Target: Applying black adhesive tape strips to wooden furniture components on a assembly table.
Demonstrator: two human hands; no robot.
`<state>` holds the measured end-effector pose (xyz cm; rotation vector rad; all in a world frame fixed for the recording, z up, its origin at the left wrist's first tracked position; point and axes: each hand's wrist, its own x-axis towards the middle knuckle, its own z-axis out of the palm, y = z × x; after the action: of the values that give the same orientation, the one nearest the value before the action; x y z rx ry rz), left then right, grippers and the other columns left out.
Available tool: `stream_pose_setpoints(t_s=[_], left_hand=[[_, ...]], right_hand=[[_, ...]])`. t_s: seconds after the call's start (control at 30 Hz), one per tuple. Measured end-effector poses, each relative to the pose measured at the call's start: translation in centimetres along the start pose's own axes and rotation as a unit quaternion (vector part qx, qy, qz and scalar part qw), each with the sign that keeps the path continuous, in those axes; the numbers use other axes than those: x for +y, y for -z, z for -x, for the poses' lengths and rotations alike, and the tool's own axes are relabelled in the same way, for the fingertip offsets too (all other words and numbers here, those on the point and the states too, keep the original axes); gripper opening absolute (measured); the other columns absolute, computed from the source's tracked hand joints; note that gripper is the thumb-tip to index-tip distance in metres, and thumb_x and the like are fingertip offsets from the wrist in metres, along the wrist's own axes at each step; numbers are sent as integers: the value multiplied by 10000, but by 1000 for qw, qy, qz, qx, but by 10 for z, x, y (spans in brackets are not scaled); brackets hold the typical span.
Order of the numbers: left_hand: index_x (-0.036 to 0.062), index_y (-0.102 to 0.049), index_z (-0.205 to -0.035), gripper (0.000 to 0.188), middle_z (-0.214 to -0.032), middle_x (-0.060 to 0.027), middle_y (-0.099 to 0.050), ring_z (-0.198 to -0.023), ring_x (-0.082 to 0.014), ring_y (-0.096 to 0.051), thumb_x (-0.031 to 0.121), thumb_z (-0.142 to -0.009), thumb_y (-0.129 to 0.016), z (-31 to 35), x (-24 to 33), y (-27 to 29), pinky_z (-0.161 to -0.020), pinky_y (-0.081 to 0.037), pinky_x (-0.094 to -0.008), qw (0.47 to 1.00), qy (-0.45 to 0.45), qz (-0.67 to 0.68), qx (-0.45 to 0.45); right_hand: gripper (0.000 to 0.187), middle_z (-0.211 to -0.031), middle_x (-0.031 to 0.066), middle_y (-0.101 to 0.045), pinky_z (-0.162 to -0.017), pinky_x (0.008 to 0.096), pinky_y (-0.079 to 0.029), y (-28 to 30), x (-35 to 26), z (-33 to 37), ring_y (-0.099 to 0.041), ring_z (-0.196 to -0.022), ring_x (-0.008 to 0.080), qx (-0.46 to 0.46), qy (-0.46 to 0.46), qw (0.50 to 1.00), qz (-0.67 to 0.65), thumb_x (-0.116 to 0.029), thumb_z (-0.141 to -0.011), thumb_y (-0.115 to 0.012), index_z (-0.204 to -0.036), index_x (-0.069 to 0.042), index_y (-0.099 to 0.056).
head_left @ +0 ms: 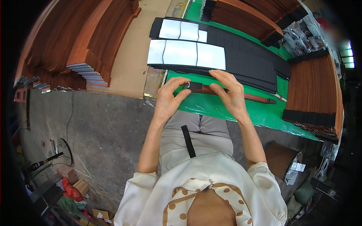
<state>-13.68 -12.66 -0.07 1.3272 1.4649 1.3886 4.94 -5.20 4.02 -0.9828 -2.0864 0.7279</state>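
A long reddish-brown wood-grain strip (256, 98) lies across the near part of the green tabletop, a dark piece at each end. Its left end, covered in black (195, 85), sits between the thumb and forefinger of my left hand (169, 97), which is closed on it. My right hand (230, 92) reaches over the strip just right of that end. Its thumb and forefinger are spread apart, the thumb beside the strip and the fingertip near the black sheets (249, 69). White rectangular pieces (181, 52) lie on these stacked sheets. A narrow black strip (188, 141) rests on my clothes.
Stacks of brown wood-grain boards stand on the left (90, 49), at the back (241, 19) and on the right (311, 86), several with black-covered ends. Clear plastic-wrapped bundles (301, 35) sit at back right. A brown drum (281, 158) stands on the floor below the table (211, 103).
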Motion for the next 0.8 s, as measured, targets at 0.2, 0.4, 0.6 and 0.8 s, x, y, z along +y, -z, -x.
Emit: stream_pose_setpoints(t_s=[0.2, 0.4, 0.6, 0.8], left_hand=[[23, -640, -1066, 235, -1007, -49, -604, -907, -134, -562, 138, -861, -641, 0, 9, -5, -776, -446, -274, 999, 43, 13, -6], [20, -643, -982, 175, -920, -14, -575, -838, -101, -543, 143, -858, -652, -3, 4, -25, -735, -433, -243, 996, 74, -3, 53], [21, -634, -918, 97, -863, 5, -540, -796, -72, -510, 85, -845, -633, -3, 8, -35, -721, -428, -225, 991, 88, 54, 90], [28, -650, -880, 150, -849, 12, -547, -756, -64, -499, 135, -877, -545, -8, 11, -32, -692, -411, -216, 979, 168, 87, 77]], right_hand=[[289, -1062, 66, -632, -740, 335, -509, -8, 0, 16, -604, -888, 238, -9, 84, 994, 65, -60, -770, -700, -1057, -83, -674], [391, -1105, 95, -601, -764, 385, -511, -22, 4, 26, -590, -943, 276, 19, 132, 981, 138, -26, -683, -692, -1063, -116, -677], [371, -1140, 94, -575, -935, 555, -395, -25, 6, 30, -525, -1085, 290, 38, 144, 973, 176, -49, -712, -667, -1072, -138, -670], [401, -1192, 110, -549, -954, 500, -383, 8, 2, 27, -514, -1111, 305, 32, 112, 981, 156, -54, -733, -672, -1128, -102, -616]])
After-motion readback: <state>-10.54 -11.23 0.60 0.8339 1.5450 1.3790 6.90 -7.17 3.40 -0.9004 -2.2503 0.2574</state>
